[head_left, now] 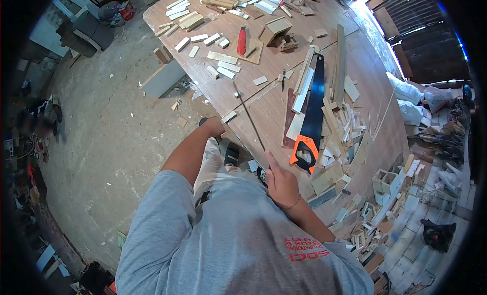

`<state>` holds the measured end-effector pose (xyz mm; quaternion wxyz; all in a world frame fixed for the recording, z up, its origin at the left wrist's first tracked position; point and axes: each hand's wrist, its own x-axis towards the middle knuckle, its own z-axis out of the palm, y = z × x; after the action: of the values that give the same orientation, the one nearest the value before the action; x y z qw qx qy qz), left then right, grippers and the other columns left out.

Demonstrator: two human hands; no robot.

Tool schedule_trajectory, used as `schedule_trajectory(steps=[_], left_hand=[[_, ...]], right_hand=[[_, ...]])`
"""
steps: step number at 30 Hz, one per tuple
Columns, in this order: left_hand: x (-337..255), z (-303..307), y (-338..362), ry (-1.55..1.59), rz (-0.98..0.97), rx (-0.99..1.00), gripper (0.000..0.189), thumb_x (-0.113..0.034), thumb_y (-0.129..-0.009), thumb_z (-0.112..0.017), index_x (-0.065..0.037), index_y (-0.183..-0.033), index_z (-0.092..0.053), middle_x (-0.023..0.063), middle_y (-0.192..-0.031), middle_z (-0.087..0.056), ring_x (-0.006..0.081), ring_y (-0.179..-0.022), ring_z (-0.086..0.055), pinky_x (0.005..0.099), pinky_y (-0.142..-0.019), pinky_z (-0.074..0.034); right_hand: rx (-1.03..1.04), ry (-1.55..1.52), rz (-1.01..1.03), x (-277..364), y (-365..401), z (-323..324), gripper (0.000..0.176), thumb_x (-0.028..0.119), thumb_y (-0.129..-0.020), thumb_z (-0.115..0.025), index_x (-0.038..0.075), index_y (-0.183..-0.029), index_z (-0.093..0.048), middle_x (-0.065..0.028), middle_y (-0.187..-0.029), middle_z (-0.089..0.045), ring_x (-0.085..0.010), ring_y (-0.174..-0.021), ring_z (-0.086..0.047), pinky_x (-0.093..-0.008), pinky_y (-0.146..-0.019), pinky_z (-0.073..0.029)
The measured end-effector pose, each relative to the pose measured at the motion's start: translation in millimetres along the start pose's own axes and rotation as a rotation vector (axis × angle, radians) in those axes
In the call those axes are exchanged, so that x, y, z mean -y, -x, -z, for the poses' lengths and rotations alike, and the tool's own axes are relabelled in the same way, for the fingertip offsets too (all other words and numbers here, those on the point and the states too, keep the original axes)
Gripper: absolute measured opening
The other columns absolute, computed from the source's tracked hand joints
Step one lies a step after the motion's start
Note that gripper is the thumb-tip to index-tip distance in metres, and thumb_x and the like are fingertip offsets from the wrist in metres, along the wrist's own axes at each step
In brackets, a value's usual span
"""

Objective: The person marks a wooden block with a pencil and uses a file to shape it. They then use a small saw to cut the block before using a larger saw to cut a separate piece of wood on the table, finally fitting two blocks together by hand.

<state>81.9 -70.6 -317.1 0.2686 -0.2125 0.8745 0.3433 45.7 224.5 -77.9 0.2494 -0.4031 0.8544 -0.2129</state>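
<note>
Head view: wood-strewn tabletop (271,115); concrete floor (101,138); thin rod (251,119) in right hand (283,186)

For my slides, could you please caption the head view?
Right hand grips a slim dark tool; an orange-handled handsaw lies on the table.

The handsaw (312,105) has a dark blue blade (317,82) and orange-and-black handle (300,155); the thin rod (251,119) is dark, the wood block (229,116) cream, the counter (271,108) pinkish brown, the T-shirt (228,239) grey with red lettering (308,255).

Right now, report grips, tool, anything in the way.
Right grip on tool; left grip by block. Tool points away over table. Saw lies right, clear of it.
</note>
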Motion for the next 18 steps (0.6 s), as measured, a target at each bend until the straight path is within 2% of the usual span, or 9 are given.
schedule_trajectory(steps=[4,6,8,9,10,13,15,16,18], left_hand=[[-6.7,6.0,9.9,-0.044,-0.005,-0.101,0.025,-0.019,-0.069,-0.06,0.0,-0.082,-0.07,0.0226,-0.088,-0.067,0.0389,-0.082,-0.065,0.0425,-0.074,-0.053],[-23.2,20.5,25.6,-0.029,0.09,-0.156,0.027,-0.019,-0.069,-0.062,0.001,-0.084,-0.069,0.0231,-0.089,-0.067,0.0382,-0.083,-0.065,0.0424,-0.076,-0.052],[-39.2,45.9,53.9,0.015,0.025,-0.191,0.03,-0.021,-0.068,-0.064,0.002,-0.087,-0.068,0.0239,-0.087,-0.066,0.039,-0.082,-0.064,0.0432,-0.075,-0.052],[-49.2,60.0,71.9,0.073,-0.037,-0.217,0.033,-0.023,-0.068,-0.066,0.002,-0.09,-0.066,0.0247,-0.085,-0.065,0.0399,-0.081,-0.063,0.0439,-0.075,-0.051],[-61.7,77.5,94.3,0.063,-0.04,-0.233,0.033,-0.023,-0.068,-0.066,0.002,-0.09,-0.066,0.0247,-0.085,-0.065,0.0399,-0.081,-0.063,0.0439,-0.075,-0.051],[-94.8,120.3,161.9,0.111,-0.07,-0.264,0.037,-0.025,-0.07,-0.069,0.001,-0.095,-0.064,0.0238,-0.086,-0.065,0.0394,-0.083,-0.063,0.0446,-0.076,-0.049],[-104.2,139.4,188.8,0.049,-0.063,-0.442,0.04,-0.024,-0.07,-0.072,0.001,-0.1,-0.062,0.0228,-0.087,-0.065,0.0385,-0.083,-0.063,0.0437,-0.075,-0.049],[-108.1,149.3,199.5,0.036,-0.056,-0.445,0.04,-0.024,-0.07,-0.072,0.001,-0.1,-0.062,0.0228,-0.087,-0.065,0.0385,-0.083,-0.063,0.0437,-0.075,-0.049],[-112.9,160.6,219.4,0.149,-0.066,-0.473,0.035,-0.022,-0.072,-0.07,0.003,-0.096,-0.062,0.0242,-0.091,-0.064,0.0378,-0.089,-0.062,0.043,-0.078,-0.049]], right_hand=[[-0.158,-0.104,0.04,3.2,-13.9,3.6,0.052,0.013,-0.09,-0.05,0.006,-0.141,-0.036,-0.0196,-0.077,-0.06,-0.0361,-0.067,-0.06,-0.0405,-0.06,-0.046],[-0.229,-0.139,0.036,3.9,-12.8,6.3,0.05,0.012,-0.09,-0.05,0.004,-0.138,-0.04,-0.0203,-0.08,-0.06,-0.0355,-0.069,-0.06,-0.0396,-0.061,-0.047],[-0.356,-0.147,0.149,0.6,-14.3,9.9,0.043,0.011,-0.089,-0.052,0.0,-0.13,-0.046,-0.0211,-0.081,-0.059,-0.0364,-0.07,-0.059,-0.0389,-0.063,-0.046],[-0.382,-0.155,0.145,2.5,-14.3,12.0,0.028,0.007,-0.088,-0.052,-0.002,-0.115,-0.052,-0.0166,-0.081,-0.06,-0.0295,-0.064,-0.059,-0.0364,-0.061,-0.046],[-0.397,-0.157,0.159,-0.5,-15.3,8.9,0.028,0.007,-0.088,-0.052,-0.002,-0.115,-0.052,-0.0166,-0.081,-0.06,-0.0295,-0.064,-0.059,-0.0364,-0.061,-0.046],[-0.268,-0.518,0.075,-3.5,-25.8,-4.3,0.016,0.005,-0.089,-0.05,-0.001,-0.103,-0.053,-0.0094,-0.078,-0.059,-0.0177,-0.061,-0.056,-0.0309,-0.059,-0.045],[-0.153,-0.775,-0.049,11.6,-36.5,-6.3,0.009,0.005,-0.089,-0.049,0.0,-0.097,-0.052,-0.0039,-0.076,-0.057,-0.0097,-0.063,-0.051,-0.0258,-0.059,-0.042],[-0.153,-0.788,-0.042,26.0,-42.4,-2.9,0.009,0.005,-0.089,-0.049,0.0,-0.097,-0.052,-0.0039,-0.076,-0.057,-0.0097,-0.063,-0.051,-0.0258,-0.059,-0.042],[-0.202,-0.649,0.095,57.4,-53.9,9.9,0.012,0.009,-0.089,-0.053,0.0,-0.096,-0.053,-0.0134,-0.075,-0.058,-0.0244,-0.066,-0.058,-0.031,-0.064,-0.045]])
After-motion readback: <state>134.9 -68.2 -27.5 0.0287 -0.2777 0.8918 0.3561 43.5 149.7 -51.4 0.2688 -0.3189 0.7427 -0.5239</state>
